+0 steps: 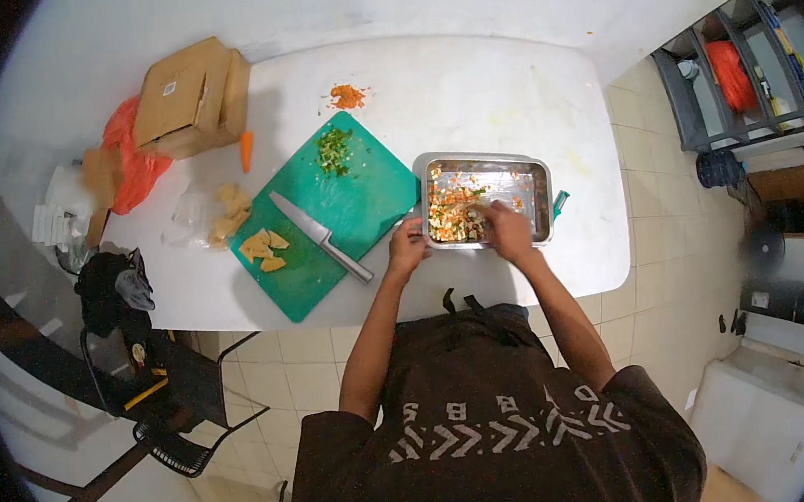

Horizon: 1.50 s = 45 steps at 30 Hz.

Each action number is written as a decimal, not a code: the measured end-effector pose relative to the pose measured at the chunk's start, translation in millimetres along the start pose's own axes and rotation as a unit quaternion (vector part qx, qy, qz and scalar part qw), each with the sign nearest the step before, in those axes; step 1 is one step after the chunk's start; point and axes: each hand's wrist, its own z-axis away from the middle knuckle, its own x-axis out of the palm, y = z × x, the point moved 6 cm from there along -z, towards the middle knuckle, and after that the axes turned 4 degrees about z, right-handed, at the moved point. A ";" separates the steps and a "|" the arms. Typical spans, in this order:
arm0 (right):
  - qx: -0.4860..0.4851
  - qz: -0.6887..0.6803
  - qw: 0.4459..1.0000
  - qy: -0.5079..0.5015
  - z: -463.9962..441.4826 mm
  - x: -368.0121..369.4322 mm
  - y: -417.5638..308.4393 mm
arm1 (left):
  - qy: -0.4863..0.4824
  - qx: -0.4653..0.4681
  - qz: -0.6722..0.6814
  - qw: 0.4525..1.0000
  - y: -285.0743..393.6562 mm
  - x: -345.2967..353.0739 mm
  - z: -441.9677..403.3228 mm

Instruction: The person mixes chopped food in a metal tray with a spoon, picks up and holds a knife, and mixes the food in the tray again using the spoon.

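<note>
A rectangular steel tray (536,151) holds a mix of chopped orange, white and green bits, heaped mostly on its left side. My left hand (408,247) grips the tray's near left corner. Inside the tray, at its near side, my right hand (508,229) is closed over the chopped mix; its fingertips are blurred, and what they hold cannot be made out. Left of the tray lies a green cutting board (359,202), bearing a knife (307,223), chopped greens (334,151) and pale yellow pieces (264,249).
Orange shreds (346,96) lie beyond the board. A carrot (246,152) rests beside a cardboard box (179,98), with a red plastic bag (134,161) behind it. A clear bag (188,221) and more yellow pieces (230,212) sit left of the board. A small green item (561,203) is right of the tray.
</note>
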 end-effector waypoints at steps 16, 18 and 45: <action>0.049 0.043 0.997 -0.039 -18.8 45.0 27.9 | -0.060 -0.002 -0.099 0.993 8.7 17.0 8.4; 0.003 0.039 0.993 -0.115 -13.0 42.0 12.2 | -0.058 0.004 -0.112 0.992 11.7 17.2 7.6; 0.032 0.048 0.996 -0.064 4.8 -6.2 13.9 | -0.104 -0.045 -0.026 0.993 5.5 7.1 20.8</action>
